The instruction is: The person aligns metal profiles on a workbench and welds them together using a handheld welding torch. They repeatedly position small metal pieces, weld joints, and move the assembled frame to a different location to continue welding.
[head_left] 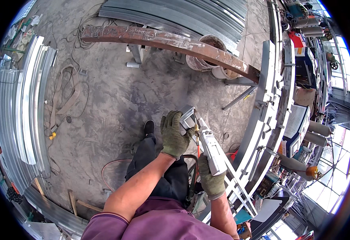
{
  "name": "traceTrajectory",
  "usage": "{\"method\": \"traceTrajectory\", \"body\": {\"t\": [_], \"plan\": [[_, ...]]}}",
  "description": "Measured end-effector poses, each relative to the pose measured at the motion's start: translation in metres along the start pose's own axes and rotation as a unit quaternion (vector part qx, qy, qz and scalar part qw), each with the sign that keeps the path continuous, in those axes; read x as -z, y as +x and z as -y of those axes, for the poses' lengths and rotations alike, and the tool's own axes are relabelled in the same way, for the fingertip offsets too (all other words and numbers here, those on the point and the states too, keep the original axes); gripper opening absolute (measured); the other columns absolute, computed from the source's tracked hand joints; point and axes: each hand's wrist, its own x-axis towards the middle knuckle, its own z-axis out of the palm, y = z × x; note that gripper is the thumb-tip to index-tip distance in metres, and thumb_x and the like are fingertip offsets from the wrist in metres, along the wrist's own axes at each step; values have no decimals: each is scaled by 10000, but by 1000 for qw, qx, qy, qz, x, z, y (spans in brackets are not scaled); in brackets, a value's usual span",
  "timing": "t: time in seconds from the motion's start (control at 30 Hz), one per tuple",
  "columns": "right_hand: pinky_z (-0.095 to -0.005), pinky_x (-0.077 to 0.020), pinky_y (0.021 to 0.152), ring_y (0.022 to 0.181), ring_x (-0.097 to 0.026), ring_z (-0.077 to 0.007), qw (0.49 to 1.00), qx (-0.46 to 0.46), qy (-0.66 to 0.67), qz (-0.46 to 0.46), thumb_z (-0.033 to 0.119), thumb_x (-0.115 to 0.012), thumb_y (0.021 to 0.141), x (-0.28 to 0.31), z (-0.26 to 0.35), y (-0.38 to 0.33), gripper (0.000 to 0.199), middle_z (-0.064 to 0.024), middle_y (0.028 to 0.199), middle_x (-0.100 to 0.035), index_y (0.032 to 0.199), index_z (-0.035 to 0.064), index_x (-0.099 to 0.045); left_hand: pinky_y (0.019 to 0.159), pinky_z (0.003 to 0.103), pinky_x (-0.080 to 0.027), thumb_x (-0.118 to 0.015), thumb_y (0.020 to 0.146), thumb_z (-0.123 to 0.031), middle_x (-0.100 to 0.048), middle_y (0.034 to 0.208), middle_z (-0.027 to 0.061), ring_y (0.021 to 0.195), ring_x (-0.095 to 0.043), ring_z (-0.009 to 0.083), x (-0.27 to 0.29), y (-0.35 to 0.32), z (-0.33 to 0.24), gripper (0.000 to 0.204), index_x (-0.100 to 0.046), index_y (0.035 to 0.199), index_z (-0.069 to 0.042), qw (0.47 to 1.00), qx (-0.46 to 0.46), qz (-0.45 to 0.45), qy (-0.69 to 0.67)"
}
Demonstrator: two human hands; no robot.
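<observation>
My left hand (174, 136), in an olive-green glove, grips a short grey metal profile (187, 114) with an open, angular end. Its thumb reaches toward a brass fitting (197, 130) and an orange hose (198, 149). In the same kind of glove, my right hand (212, 178) is wrapped around the lower end of a long white-and-grey piece (214, 154). That piece slants up toward the metal profile; its exact kind is unclear. The palm sides of both hands are hidden.
A rusty, spattered beam (163, 39) crosses ahead on supports, with dirty buckets (204, 64) beside it. Metal profiles (27, 108) are stacked at left. A long grey steel rail (251, 136) runs along the right. Cables and a strap (68, 96) lie on the concrete floor.
</observation>
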Motion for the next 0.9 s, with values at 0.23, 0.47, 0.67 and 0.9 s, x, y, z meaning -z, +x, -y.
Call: {"method": "traceTrajectory", "body": {"t": [0.23,0.47,0.67,0.9], "plan": [[-338,-562,801,897,-664,-156,1000,16,5,2,136,-728,1036,-4,-6,-2,284,-61,1014,-727,1271,-22,-698,1133,575,-408,-887,827,-313,-638,1309,210,1239,-601,437,1,0,0,694,-572,1364,-7,1000,5,9,5],[-414,-597,738,858,-776,-358,1000,-2,-4,-15,146,-767,987,-7,-5,-3,213,-177,940,-777,1143,3,-757,1221,579,-341,-877,806,-299,-614,1394,188,1368,-545,406,2,0,-2,725,-565,1397,-18,1000,20,8,-14],[-421,-602,762,885,-780,-357,1000,-7,-26,-5,131,-755,992,-7,-9,-5,210,-178,976,-783,1164,11,-759,1127,537,-422,-885,833,-277,-630,1341,210,1277,-589,413,3,2,-3,691,-573,1388,-10,1000,11,17,5],[-424,-606,771,911,-783,-365,1000,-4,-29,1,126,-749,993,-7,-8,-6,219,-184,1009,-786,1179,10,-759,1118,545,-425,-877,835,-293,-635,1328,208,1256,-599,418,3,2,-2,679,-579,1376,-13,1000,6,11,15]]}}
